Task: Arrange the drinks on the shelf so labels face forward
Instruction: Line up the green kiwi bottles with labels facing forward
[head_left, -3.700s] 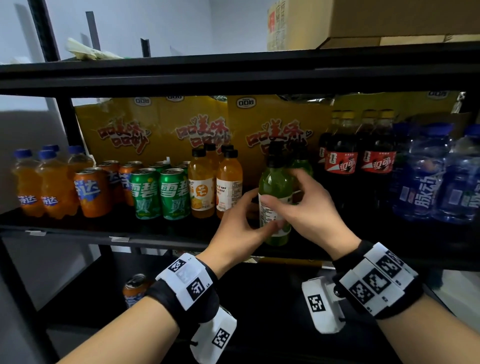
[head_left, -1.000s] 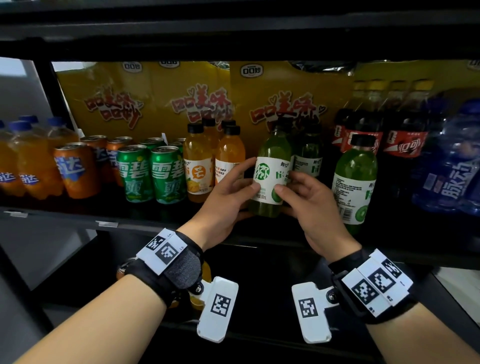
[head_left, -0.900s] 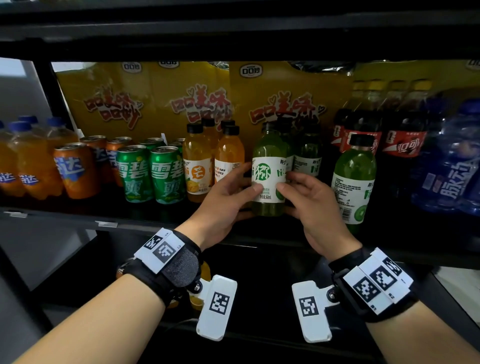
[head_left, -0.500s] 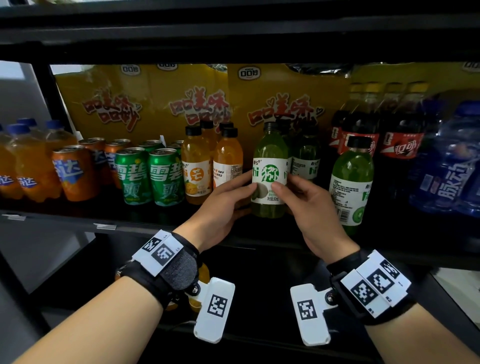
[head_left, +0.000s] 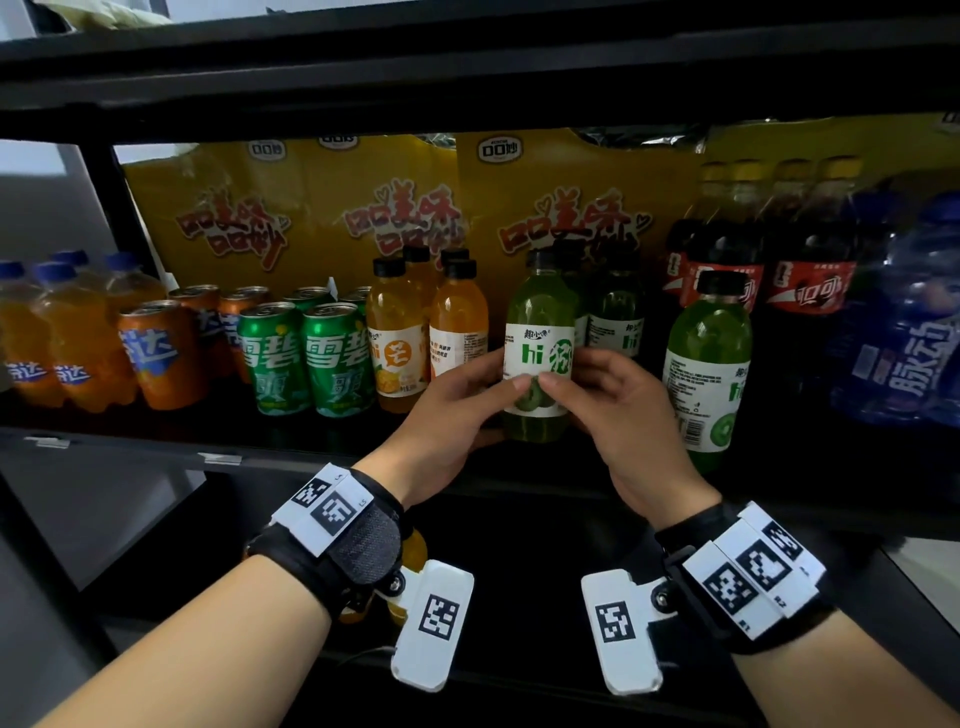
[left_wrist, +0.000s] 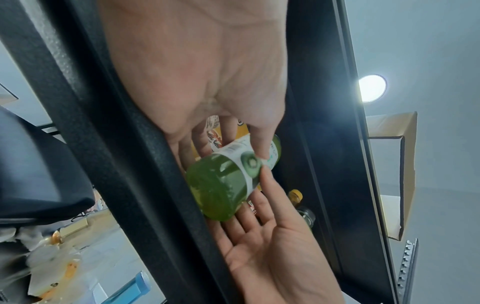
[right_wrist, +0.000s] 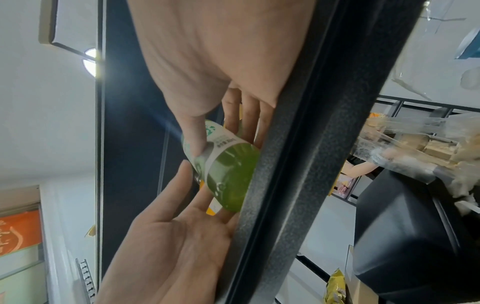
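Both the left hand (head_left: 452, 410) and right hand (head_left: 618, 415) are gripping the upright green bottle (head_left: 540, 353) on the shelf (head_left: 130, 441), thumbs meeting on its forward-facing label.

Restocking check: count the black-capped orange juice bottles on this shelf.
4: two black-capped orange juice bottles stand in front, left and right; two stand behind, left and right. More may be hidden behind.

Dim shelf interior; ceiling lamp (left_wrist: 372, 88) flares; wide-angle edges warped.

L hand (head_left: 457, 410) & R hand (head_left: 618, 410) thumbs meeting, fingers curled.
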